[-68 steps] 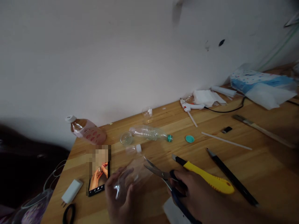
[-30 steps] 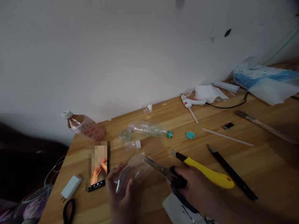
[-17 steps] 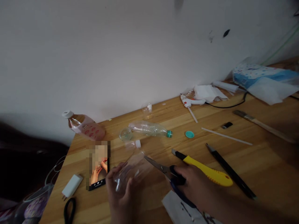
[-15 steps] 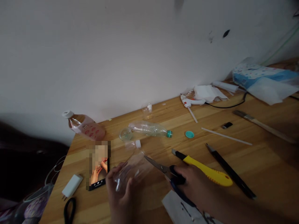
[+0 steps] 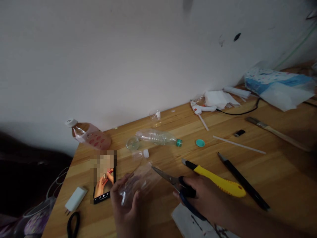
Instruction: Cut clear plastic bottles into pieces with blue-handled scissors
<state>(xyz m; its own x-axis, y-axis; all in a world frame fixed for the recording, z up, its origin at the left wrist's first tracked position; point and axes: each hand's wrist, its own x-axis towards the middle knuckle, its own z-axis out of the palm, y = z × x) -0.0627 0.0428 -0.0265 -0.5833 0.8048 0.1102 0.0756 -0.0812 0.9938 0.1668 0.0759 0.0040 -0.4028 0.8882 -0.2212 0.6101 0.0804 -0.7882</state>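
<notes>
My left hand (image 5: 126,208) grips a clear plastic bottle piece (image 5: 138,183) near the table's front edge. My right hand (image 5: 205,200) is closed on the dark handles of a pair of scissors (image 5: 173,181), whose blades point left and touch the plastic piece. A yellow utility knife (image 5: 215,181) lies just behind my right hand. A sheet of paper (image 5: 193,224) lies under my right wrist.
On the wooden table (image 5: 272,172) lie a phone (image 5: 102,181), a white charger (image 5: 75,199), a pink-labelled bottle (image 5: 90,136), a clear bottle (image 5: 156,138), a teal cap (image 5: 200,142), a black pen (image 5: 242,181), a glue gun (image 5: 200,109), a brush (image 5: 274,133) and plastic bags (image 5: 279,87).
The scissor blades went from apart to together against the plastic piece. Both hands stayed in nearly the same place; the view shifted slightly.
</notes>
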